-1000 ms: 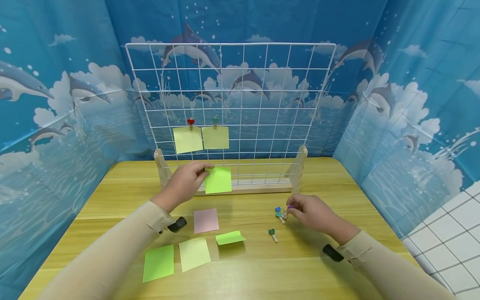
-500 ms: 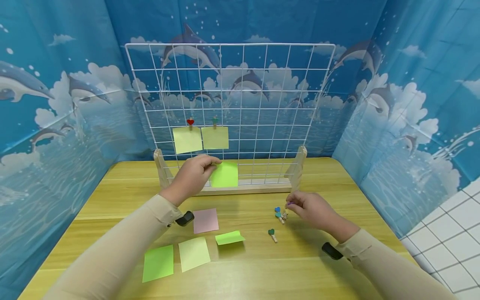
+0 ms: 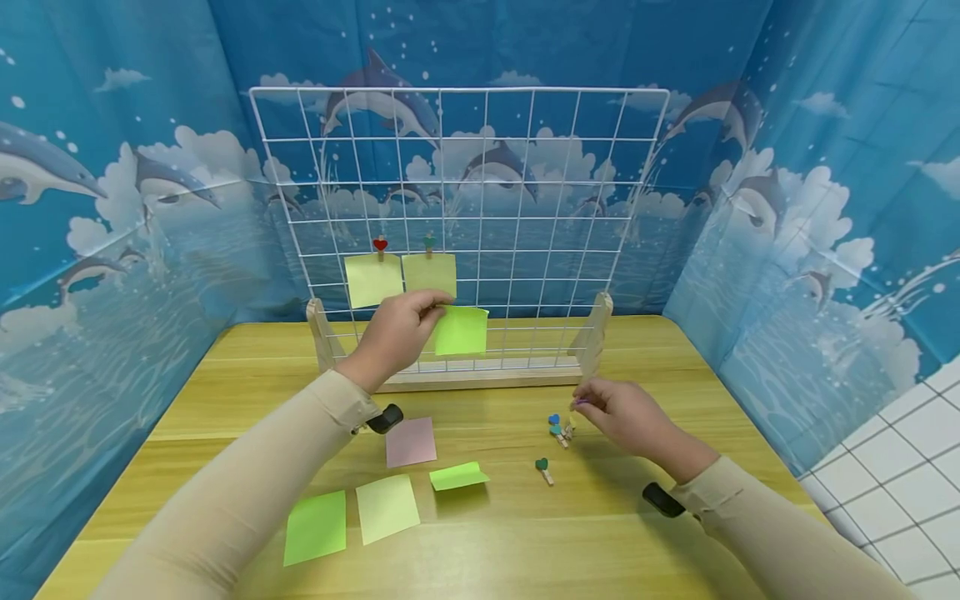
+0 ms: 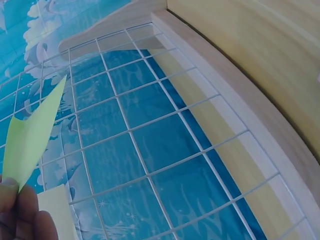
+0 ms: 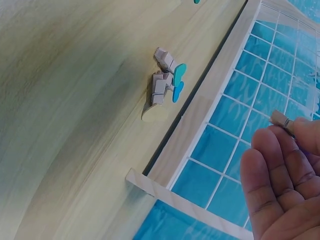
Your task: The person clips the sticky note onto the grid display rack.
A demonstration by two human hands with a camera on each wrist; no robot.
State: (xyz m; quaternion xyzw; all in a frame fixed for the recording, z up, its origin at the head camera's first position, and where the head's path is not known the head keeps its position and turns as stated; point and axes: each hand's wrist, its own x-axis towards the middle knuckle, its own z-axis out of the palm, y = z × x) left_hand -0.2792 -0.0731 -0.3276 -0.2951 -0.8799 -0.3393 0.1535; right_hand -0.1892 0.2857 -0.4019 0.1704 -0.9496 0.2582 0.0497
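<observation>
My left hand [image 3: 400, 333] pinches a bright green sticky note [image 3: 461, 331] by its upper left corner, in front of the lower part of a white wire grid [image 3: 513, 250]. In the left wrist view that note [image 4: 34, 132] looks bent, its far edge standing free. Over the table at the right, my right hand [image 3: 632, 419] holds a small wooden clothespin [image 5: 283, 122] between thumb and finger; a bit of purple shows at its end. Just left of that hand lies a cluster of heart-topped clothespins [image 3: 559, 433]. Two pale yellow notes [image 3: 372, 280] hang clipped on the grid.
A pink note [image 3: 411, 442], a pale yellow note [image 3: 388, 509], a green note [image 3: 316, 527] and a curled green note [image 3: 458, 477] lie on the wooden table [image 3: 570, 550]. One green-heart clothespin [image 3: 544, 471] lies apart. Wooden feet [image 3: 597, 340] support the grid.
My left hand has moved up and to the right with the green note, closer to the clipped notes. My right hand has lifted slightly from the cluster with the clothespin.
</observation>
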